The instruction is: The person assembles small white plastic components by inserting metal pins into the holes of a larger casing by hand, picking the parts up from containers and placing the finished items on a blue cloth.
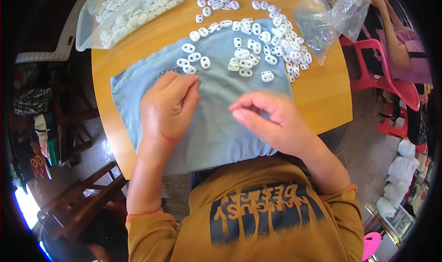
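Note:
My left hand (168, 105) is closed above the blue cloth (202, 147), its thumb against the curled fingers; whatever it grips is hidden. A small heap of fine grey bits (174, 70) lies just beyond it. To the right, my right hand (271, 117) hovers with thumb and forefinger pinched, slightly blurred, and I cannot make out anything between them. A thin yellowish sliver (216, 117) rests on the cloth between both hands. Past the left hand are several loose white two-holed plastic cord locks (194, 57). A denser cluster of white cord locks (245, 64) spreads beyond the right hand.
A clear plastic tub (87, 31) full of white pieces stands at the far left of the wooden table (331, 96). At the far right lies a clear bag (317, 29) of small grey parts. Another person's arm (391, 31) and a pink chair (368, 54) are beyond the right edge.

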The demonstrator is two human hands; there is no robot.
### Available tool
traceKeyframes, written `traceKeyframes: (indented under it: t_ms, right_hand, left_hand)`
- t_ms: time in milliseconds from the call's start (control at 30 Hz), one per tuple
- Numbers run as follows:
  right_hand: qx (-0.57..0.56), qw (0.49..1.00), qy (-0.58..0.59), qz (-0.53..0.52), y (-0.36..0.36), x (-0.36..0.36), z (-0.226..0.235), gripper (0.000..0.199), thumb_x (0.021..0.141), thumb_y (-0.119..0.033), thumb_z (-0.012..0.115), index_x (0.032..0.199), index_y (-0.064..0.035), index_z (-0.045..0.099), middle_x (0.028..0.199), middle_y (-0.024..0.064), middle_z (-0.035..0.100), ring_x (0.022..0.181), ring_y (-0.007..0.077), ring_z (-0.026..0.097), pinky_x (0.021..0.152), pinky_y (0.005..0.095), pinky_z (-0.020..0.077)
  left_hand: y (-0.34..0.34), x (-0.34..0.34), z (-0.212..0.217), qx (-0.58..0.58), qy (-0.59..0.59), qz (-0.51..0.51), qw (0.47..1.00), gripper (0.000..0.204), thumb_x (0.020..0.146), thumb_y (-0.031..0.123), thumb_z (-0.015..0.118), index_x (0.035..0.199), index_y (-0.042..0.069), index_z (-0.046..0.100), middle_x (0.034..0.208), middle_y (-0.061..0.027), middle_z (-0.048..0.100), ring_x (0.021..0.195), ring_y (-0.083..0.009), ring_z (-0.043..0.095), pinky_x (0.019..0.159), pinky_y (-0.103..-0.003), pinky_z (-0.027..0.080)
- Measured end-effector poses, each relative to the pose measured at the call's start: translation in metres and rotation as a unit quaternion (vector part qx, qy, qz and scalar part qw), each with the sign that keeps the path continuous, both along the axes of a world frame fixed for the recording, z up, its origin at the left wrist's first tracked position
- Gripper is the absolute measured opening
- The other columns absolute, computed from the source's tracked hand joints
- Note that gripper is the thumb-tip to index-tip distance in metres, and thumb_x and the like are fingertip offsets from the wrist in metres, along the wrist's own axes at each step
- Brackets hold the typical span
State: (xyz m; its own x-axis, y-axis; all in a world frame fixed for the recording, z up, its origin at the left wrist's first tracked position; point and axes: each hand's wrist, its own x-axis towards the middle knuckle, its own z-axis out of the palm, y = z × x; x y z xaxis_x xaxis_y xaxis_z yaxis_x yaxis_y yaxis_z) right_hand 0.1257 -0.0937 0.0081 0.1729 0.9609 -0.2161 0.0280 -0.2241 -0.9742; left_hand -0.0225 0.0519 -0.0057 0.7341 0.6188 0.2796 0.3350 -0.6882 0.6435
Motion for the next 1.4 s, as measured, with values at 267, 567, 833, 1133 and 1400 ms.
traceKeyframes:
  t_ms: [267, 567, 833, 1133, 1400]
  right_hand:
    - [0.059, 0.990, 0.096, -0.088, 0.023, -0.013, 0.001, 0.013, 0.086, -0.010, 0.056, 0.088, 0.0018, 0.059, 0.070, -0.0008, 0.055, 0.062, 0.0033, 0.045, 0.053, 0.0202, 0.0386]
    - [0.029, 0.965, 0.226, -0.131, 0.007, -0.017, -0.009, 0.014, 0.085, -0.012, 0.059, 0.086, 0.0019, 0.060, 0.071, -0.0030, 0.055, 0.062, 0.0011, 0.046, 0.051, 0.0176, 0.0372]
    - [0.145, 0.978, -0.068, -0.131, -0.025, -0.001, -0.027, 0.006, 0.078, -0.003, 0.062, 0.083, -0.0021, 0.059, 0.070, 0.0050, 0.058, 0.059, 0.0121, 0.055, 0.052, 0.0245, 0.0427]
    - [0.199, 0.962, -0.148, -0.112, -0.026, -0.002, -0.037, 0.008, 0.073, 0.000, 0.062, 0.078, -0.0043, 0.057, 0.069, 0.0060, 0.056, 0.059, 0.0227, 0.055, 0.053, 0.0311, 0.0433]
    - [0.209, 0.964, -0.128, -0.106, -0.027, 0.002, -0.034, 0.006, 0.076, -0.002, 0.061, 0.079, -0.0041, 0.057, 0.069, 0.0060, 0.056, 0.059, 0.0203, 0.054, 0.053, 0.0293, 0.0432]
  left_hand:
    - [-0.018, 0.001, 0.025, -0.105, -0.047, -0.029, 0.993, 0.010, 0.073, -0.001, 0.064, 0.082, 0.002, 0.064, 0.062, -0.0058, 0.053, 0.053, -0.0150, 0.048, 0.049, -0.027, 0.037]
    - [-0.030, 0.006, 0.020, 0.163, -0.021, -0.118, 0.979, 0.022, 0.065, -0.002, 0.067, 0.085, 0.004, 0.063, 0.064, -0.0049, 0.057, 0.054, -0.0211, 0.054, 0.047, -0.030, 0.038]
    - [-0.016, 0.024, 0.030, -0.028, 0.107, -0.103, 0.989, 0.013, 0.077, 0.001, 0.060, 0.090, 0.000, 0.061, 0.070, -0.0079, 0.054, 0.057, -0.0147, 0.049, 0.053, -0.026, 0.039]
    - [-0.008, 0.061, 0.004, 0.050, 0.151, -0.087, 0.983, 0.011, 0.081, 0.014, 0.056, 0.090, 0.009, 0.059, 0.084, -0.0077, 0.057, 0.068, -0.0295, 0.056, 0.059, -0.037, 0.044]
    - [-0.012, 0.051, 0.017, -0.107, 0.129, -0.084, 0.982, 0.009, 0.081, 0.004, 0.059, 0.087, -0.001, 0.056, 0.082, -0.0061, 0.058, 0.061, -0.0098, 0.052, 0.055, -0.023, 0.042]
